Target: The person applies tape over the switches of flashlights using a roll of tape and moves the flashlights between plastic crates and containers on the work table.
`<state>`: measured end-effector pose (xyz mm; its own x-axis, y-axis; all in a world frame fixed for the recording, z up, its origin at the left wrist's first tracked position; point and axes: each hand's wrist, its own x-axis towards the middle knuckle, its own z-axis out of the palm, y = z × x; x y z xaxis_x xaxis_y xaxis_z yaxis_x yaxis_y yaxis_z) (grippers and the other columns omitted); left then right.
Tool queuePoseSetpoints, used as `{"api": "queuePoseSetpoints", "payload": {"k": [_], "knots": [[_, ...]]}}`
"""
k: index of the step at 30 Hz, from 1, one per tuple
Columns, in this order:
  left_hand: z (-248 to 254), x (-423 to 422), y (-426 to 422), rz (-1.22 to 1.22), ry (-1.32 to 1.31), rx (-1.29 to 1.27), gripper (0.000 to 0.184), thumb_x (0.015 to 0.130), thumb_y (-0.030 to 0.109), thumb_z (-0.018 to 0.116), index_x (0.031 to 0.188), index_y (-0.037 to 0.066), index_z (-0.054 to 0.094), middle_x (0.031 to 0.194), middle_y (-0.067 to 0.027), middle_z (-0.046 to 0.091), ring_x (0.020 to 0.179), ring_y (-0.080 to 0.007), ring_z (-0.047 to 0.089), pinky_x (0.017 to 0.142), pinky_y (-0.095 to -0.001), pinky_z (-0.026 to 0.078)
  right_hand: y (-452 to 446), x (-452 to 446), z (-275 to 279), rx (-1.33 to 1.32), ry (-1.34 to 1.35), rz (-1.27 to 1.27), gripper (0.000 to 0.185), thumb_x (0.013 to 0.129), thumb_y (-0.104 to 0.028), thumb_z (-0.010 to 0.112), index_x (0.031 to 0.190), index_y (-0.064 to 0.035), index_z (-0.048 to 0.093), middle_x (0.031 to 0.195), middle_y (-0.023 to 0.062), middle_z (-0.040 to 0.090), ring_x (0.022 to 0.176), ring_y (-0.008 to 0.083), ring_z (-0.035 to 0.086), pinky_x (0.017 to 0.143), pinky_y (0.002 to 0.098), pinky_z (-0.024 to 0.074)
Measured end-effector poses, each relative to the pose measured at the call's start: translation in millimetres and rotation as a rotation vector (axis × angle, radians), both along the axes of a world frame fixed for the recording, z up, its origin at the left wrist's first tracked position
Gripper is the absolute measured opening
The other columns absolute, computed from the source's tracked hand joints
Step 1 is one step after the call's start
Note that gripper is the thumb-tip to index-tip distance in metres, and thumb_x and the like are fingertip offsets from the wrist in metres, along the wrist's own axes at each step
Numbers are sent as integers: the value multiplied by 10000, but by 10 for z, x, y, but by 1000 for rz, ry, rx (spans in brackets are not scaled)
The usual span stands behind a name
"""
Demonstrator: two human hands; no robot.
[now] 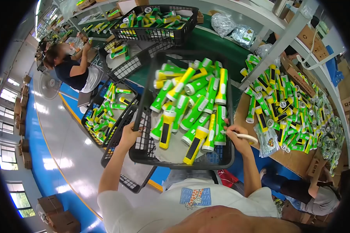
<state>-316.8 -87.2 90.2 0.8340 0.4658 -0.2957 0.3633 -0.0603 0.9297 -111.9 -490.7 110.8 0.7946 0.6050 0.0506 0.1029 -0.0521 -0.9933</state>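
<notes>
A black plastic basket full of green and yellow flashlights is held in front of my body. My left hand grips its left side, fingers wrapped at the mesh wall. On the right side, my right hand has its fingers closed round the basket's edge. A roll of white tape hangs at my right hand. Several flashlights lie in layers inside the basket, some with dark panels facing up. Its near inner corner shows a greyish bottom.
Another full basket stands on the green bench. More baskets sit at the left. A large flashlight pile covers the right table. One person sits at far left, another is at lower right. A metal post rises between.
</notes>
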Motion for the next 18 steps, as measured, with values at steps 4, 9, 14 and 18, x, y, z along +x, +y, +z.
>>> {"api": "queuePoseSetpoints", "payload": {"k": [4,9,14,18], "knots": [[-634,712,149,-135,11,69,560,612,-96,522,1158,17,582,843,-27,626,764,-113,558,675,-236,447,-161,40,-489,-163,-92,-104,96,827,-97,612,804,-8,582,749,56,552,720,127,529,649,275,423],[-996,1461,514,-172,-12,42,628,594,-98,505,1203,42,569,808,-16,584,698,-97,513,637,-232,427,35,287,-1013,-88,-19,-201,96,815,-94,624,796,-16,572,765,44,520,708,116,480,645,250,385],[-961,2103,862,-242,-3,172,577,585,-94,520,1143,29,596,768,6,562,672,-92,505,617,-233,413,399,597,-959,61,10,-286,89,839,-92,603,831,-15,559,823,27,545,729,72,461,649,224,374],[-870,2711,1043,-246,13,250,467,595,-58,576,1053,21,621,705,14,530,646,-100,495,595,-243,408,589,1016,-960,70,67,-315,93,852,-92,590,811,-23,542,775,-6,525,694,52,430,617,209,360]]}}
